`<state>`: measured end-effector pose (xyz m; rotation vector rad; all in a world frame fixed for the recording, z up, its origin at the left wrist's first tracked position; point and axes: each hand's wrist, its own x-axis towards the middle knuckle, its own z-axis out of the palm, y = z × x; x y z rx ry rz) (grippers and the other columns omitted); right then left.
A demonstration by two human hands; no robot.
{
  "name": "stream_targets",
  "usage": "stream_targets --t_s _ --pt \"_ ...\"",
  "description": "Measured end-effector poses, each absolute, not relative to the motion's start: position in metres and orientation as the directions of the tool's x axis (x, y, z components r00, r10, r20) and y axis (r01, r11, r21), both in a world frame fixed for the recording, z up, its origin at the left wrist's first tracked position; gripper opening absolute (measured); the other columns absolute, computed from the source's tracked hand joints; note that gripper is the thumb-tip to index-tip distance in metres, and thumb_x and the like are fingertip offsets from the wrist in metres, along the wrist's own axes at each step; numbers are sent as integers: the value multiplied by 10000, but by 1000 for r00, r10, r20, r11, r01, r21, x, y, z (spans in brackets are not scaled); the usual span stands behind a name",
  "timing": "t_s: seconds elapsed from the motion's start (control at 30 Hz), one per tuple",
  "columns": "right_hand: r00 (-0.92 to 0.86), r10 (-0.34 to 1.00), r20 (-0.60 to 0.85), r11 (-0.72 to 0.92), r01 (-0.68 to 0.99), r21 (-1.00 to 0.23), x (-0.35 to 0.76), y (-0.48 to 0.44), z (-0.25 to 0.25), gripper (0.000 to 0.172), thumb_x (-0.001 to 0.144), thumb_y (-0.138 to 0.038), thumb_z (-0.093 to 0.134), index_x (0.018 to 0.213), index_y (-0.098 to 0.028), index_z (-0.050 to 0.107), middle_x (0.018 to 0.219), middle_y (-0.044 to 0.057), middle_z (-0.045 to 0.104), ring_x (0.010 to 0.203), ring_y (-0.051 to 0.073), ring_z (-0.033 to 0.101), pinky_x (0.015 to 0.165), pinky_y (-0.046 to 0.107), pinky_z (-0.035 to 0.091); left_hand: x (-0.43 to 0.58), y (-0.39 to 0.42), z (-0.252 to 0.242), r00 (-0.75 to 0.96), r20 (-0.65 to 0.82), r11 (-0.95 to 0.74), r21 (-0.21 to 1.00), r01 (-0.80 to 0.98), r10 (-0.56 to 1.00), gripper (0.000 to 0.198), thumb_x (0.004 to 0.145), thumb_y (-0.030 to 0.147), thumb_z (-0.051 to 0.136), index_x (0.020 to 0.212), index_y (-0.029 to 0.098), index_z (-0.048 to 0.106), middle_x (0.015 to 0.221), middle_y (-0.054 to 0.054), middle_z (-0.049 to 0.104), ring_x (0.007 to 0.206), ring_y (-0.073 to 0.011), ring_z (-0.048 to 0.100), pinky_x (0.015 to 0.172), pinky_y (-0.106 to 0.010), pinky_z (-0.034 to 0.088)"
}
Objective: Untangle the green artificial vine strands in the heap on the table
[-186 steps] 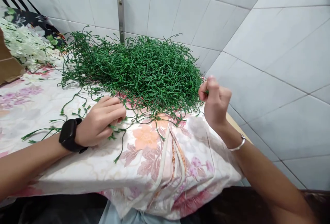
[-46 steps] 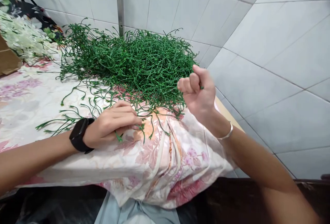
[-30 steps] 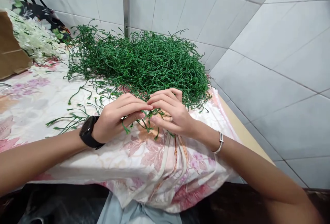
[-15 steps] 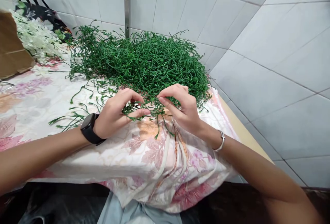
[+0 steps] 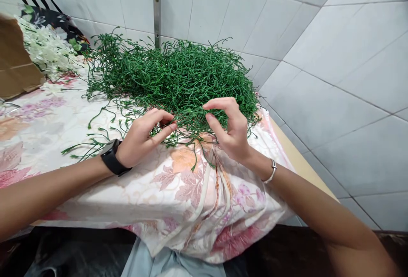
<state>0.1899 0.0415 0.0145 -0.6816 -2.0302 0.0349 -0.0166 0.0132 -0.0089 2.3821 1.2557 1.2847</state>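
A large tangled heap of thin green artificial flower stems (image 5: 191, 70) lies on the table against the wall. At its near edge my left hand (image 5: 145, 134), with a black watch on the wrist, has thumb and forefinger closed on a green stem (image 5: 186, 114). My right hand (image 5: 231, 130), wearing a silver bracelet, is beside the heap with thumb and forefinger apart and nothing visible between them. Loose stems (image 5: 84, 147) lie left of my left wrist, and a few more (image 5: 199, 147) lie between the hands.
A floral cloth (image 5: 188, 183) covers the table and hangs in folds over its front edge. To the far left are white artificial flowers (image 5: 51, 51), a brown cardboard piece (image 5: 19, 62) and a dark floral bag (image 5: 65, 24). A metal bracket (image 5: 157, 17) is on the tiled wall.
My left thumb and forefinger have come together on a stem. My right fingers have parted, and that hand has moved slightly up and to the right.
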Motion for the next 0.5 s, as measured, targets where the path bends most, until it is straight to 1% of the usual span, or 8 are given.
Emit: stream_targets --t_s 0.07,0.13,0.17,0.23,0.3,0.37,0.5 --pt "-445 357 821 907 377 -190 190 38 15 109 763 -145 476 851 -189 522 848 33 560 863 163 501 784 350 367 -17 13 -9 271 630 -636 473 609 728 107 792 252 495 824 153 518 746 -4 534 709 -101 483 661 -232 378" --pt "-586 252 770 954 283 -97 189 35 13 126 753 -137 488 861 -190 526 814 25 561 823 153 505 760 341 387 -16 12 -9 275 634 -643 469 606 722 103 788 244 503 823 148 516 745 -4 532 704 -98 481 655 -224 376" --pt "-649 223 727 966 249 -74 188 35 12 151 756 -135 488 892 -187 526 819 26 565 814 149 505 750 335 394 -16 11 -8 286 634 -651 467 599 719 102 787 238 505 827 145 516 749 -6 531 706 -96 480 651 -220 376" --pt "-710 221 668 968 242 -63 185 36 9 213 769 -142 488 979 -166 509 876 46 573 846 151 500 749 329 400 -15 9 -7 327 621 -671 465 578 712 106 789 224 502 846 136 516 763 -14 532 716 -97 480 649 -216 378" --pt "-688 249 681 956 288 -59 182 39 6 253 779 -165 495 1030 -140 490 934 73 568 900 160 487 764 333 393 -14 7 -7 372 611 -693 449 564 699 107 794 211 495 856 126 515 777 -23 536 727 -101 478 658 -224 380" --pt "-677 267 686 947 318 -55 181 41 4 250 782 -205 509 1023 -140 502 943 73 571 912 163 484 773 334 380 -13 5 -7 407 609 -714 426 555 680 106 796 205 491 857 122 513 789 -30 543 737 -108 477 674 -239 381" --pt "-713 290 639 936 349 -35 182 41 4 189 780 -275 527 942 -185 564 876 30 594 845 145 501 760 317 346 -12 5 -7 447 605 -734 384 561 659 97 800 200 483 857 124 505 779 -29 540 733 -112 468 668 -248 377"
